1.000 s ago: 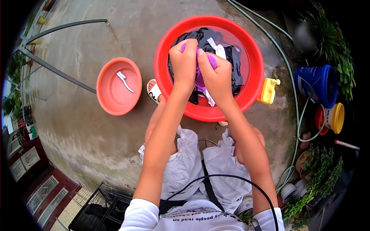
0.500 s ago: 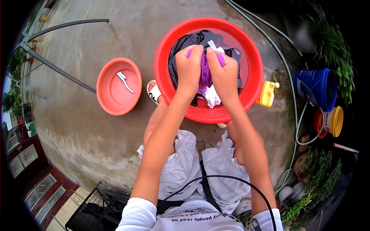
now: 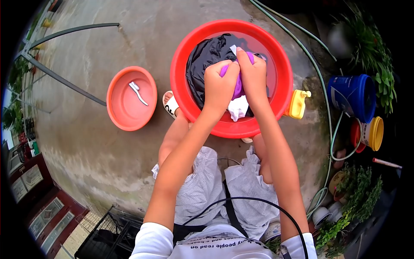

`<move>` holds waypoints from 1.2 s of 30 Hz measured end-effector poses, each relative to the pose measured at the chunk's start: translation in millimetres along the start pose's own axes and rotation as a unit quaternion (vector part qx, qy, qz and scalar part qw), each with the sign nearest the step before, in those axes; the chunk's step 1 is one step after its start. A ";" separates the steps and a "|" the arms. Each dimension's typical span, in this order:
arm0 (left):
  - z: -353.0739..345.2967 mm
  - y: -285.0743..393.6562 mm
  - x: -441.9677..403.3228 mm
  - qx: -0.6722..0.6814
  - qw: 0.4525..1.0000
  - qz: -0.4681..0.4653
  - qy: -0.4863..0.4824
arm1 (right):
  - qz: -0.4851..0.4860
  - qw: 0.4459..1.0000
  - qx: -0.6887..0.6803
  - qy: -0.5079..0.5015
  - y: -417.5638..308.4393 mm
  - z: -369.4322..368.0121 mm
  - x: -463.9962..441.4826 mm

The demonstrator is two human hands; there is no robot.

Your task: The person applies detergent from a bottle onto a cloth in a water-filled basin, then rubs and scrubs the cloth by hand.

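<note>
- Where the purple cloth point(image 3: 238, 89) is bunched up over the large red basin point(image 3: 178, 77), it is gripped from both sides by two bare hands.
- One part of the cloth is clamped in the left hand point(image 3: 221, 84), whose fingers are curled tightly around it; a bit of purple is exposed beside the thumb.
- Another part is clamped in the right hand point(image 3: 254, 77), held slightly farther from the body, its fingers likewise folded over the fabric.
- Whether the two hands are pressed against each other cannot be told.
- Inside the basin, black clothing point(image 3: 205, 64) is spread mostly at the left, and a white cloth point(image 3: 238, 108) is crumpled just below the purple one.
- By the basin's right side, a yellow bottle point(image 3: 297, 105) is seen.
- To the left, a white brush point(image 3: 138, 93) is laid in a smaller orange basin point(image 3: 124, 108).
</note>
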State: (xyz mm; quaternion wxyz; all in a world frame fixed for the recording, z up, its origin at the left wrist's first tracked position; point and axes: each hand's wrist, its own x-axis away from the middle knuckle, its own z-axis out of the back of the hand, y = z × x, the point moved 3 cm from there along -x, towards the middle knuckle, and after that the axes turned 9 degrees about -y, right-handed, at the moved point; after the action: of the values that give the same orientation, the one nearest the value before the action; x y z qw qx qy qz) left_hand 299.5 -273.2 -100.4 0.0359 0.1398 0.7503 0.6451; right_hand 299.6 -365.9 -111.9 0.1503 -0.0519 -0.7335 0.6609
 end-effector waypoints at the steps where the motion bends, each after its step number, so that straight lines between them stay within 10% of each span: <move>1: 6.2 -0.3 -3.6 0.041 0.999 0.017 0.011 | -0.001 1.000 -0.004 -0.009 -9.2 -4.3 4.9; 6: 31.9 2.0 -17.1 0.127 0.987 0.063 0.072 | 0.072 0.983 0.140 -0.094 -20.4 -29.9 36.5; 18: -2.8 9.7 13.8 -0.093 0.995 -0.029 -0.024 | -0.051 0.998 -0.046 -0.015 13.2 -3.5 1.8; 25: 33.6 11.6 -14.8 0.108 0.987 0.052 0.107 | 0.036 0.993 0.065 -0.089 -13.5 -32.8 35.5; 36: 2.3 7.7 14.9 -0.030 0.999 0.009 -0.017 | -0.028 0.999 0.008 -0.041 6.1 -4.7 2.6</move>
State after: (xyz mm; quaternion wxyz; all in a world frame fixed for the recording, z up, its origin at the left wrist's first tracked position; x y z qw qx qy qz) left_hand 287.0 -266.2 -91.4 0.0471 0.1561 0.7284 0.6654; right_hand 297.8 -360.0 -117.1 0.1388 -0.0025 -0.7352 0.6635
